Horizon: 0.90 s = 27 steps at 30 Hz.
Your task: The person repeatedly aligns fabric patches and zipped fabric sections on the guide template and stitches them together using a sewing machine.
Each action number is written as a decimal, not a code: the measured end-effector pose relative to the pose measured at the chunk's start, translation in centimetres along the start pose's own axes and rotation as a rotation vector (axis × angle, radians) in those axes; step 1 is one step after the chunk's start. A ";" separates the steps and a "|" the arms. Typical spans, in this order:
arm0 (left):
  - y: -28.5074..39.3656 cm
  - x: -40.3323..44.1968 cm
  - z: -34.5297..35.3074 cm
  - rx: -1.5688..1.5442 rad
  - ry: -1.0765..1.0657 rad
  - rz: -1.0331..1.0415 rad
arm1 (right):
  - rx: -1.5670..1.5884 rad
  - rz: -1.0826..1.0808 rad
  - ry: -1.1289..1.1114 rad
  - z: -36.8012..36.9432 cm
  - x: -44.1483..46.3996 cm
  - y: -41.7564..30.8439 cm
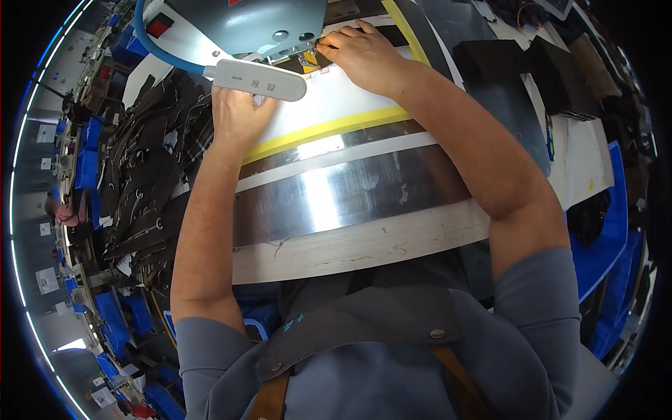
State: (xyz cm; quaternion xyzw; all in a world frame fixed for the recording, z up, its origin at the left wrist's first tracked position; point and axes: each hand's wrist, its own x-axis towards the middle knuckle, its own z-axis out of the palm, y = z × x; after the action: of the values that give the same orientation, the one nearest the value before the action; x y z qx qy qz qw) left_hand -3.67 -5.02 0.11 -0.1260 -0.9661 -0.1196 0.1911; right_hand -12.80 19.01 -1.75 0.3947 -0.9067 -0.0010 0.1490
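Note:
A blue-grey sewing machine head stands at the top of the head view. My right hand is at its needle area, thumb and index finger closed together beside the small metal and yellow parts. What those fingertips hold, if anything, is too small to make out. Below them lies a white work plate edged with yellow tape. My left hand rests at the plate's left side. A light grey panel with printed symbols covers its fingers; only the thumb and back of the hand show.
Dark strap pieces with metal buckles pile up on the left. Stacked black pieces stand at the right, above blue bins. A shiny metal strip and pale table edge run before me. A blue hose curves beside the machine.

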 end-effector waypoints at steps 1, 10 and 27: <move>0.2 0.1 -0.4 0.111 0.071 -0.016 | -0.001 -0.003 0.001 0.1 0.0 0.0; -1.7 0.4 -2.2 0.368 -0.187 -0.221 | 0.026 -0.053 0.180 2.1 -0.9 0.5; -3.8 1.3 -7.4 -0.054 -0.712 -0.483 | 0.291 -0.166 0.157 -0.7 -6.4 -1.0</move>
State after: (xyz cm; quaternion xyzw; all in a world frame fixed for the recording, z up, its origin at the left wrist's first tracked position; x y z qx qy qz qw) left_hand -3.38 -10.40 6.56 0.0655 -0.9700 -0.1350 -0.1911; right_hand -7.71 23.00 -2.91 0.4844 -0.8472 0.1485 0.1603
